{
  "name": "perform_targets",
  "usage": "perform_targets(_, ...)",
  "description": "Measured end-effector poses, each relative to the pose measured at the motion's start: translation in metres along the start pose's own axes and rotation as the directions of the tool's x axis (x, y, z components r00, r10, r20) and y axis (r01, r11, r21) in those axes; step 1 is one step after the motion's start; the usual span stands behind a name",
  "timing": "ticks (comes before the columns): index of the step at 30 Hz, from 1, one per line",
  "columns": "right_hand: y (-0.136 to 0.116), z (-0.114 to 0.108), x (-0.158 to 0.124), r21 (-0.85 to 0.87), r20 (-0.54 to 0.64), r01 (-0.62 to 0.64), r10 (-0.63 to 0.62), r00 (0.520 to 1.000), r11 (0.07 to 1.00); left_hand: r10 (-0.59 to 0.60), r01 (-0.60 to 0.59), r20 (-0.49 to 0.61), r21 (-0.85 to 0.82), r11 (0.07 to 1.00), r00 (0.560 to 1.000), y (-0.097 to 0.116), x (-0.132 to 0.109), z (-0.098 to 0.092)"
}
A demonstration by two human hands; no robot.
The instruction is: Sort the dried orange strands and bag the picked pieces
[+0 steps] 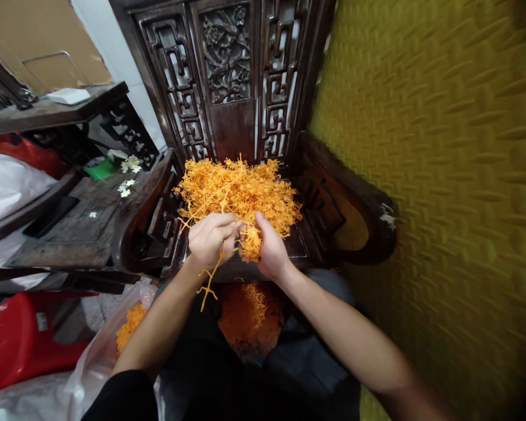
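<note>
A big heap of orange branched plastic pieces (241,187) lies on the seat of a dark carved wooden chair (234,126). In front of the heap my two hands meet. My left hand (213,237) is closed around a thin orange branched plastic stem (208,286), whose forked end hangs below the fist. My right hand (270,245) is curled around a small bunch of orange plastic pieces (251,242), with the thumb on top. The fingertips of both hands come together at the bunch, so their exact grip is partly hidden.
At left, a transparent bag (107,330) holds more orange pieces beside a red plastic stool (21,339). A dark side table (79,216) bears a green tape roll (100,168) and small pale flowers (130,164). Yellow textured material (438,175) stands close on the right.
</note>
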State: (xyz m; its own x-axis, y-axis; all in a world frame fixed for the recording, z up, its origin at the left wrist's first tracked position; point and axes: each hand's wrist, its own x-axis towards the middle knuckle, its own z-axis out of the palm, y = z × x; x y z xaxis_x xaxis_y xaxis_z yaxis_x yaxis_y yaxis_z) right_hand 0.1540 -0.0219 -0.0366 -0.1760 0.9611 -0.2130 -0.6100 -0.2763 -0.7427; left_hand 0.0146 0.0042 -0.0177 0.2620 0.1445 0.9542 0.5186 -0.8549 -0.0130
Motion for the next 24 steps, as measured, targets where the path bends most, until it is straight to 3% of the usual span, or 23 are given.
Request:
perform_targets(2,-0.001,-0.004,-0.002,-0.044,-0.007,0.101,-0.101,0.995,0.994,-0.006,0.007,-0.022,0.043,0.999,1.000,-0.002,0.003,-0.001)
perform_targets(4,-0.003,-0.008,-0.004,-0.151,0.070,0.191,-0.182,0.981,0.970,-0.018,0.021,-0.042,0.079,0.997,0.999,-0.005,0.005,-0.003)
perform_targets(7,-0.008,-0.014,-0.008,-0.323,0.211,0.279,-0.219,0.953,0.905,-0.048,0.050,-0.031,0.064,0.997,0.998,-0.009,0.006,-0.006)
perform_targets(11,-0.011,-0.017,-0.008,-0.411,0.281,0.332,-0.228,0.932,0.849,-0.131,0.131,-0.007,0.015,0.991,0.991,-0.016,0.000,-0.006)
perform_targets(14,-0.014,-0.016,-0.009,-0.419,0.276,0.263,-0.154,0.949,0.869,-0.184,0.184,-0.013,0.026,0.983,0.983,-0.019,-0.003,-0.005)
perform_targets(20,-0.017,-0.012,-0.014,-0.364,0.234,0.000,0.091,0.968,0.931,-0.263,0.266,-0.063,0.059,0.962,0.963,-0.029,0.000,-0.007)
perform_targets(24,-0.016,-0.014,-0.015,-0.354,0.224,-0.041,0.127,0.966,0.934,-0.263,0.272,-0.111,0.073,0.959,0.958,-0.033,0.002,-0.007)
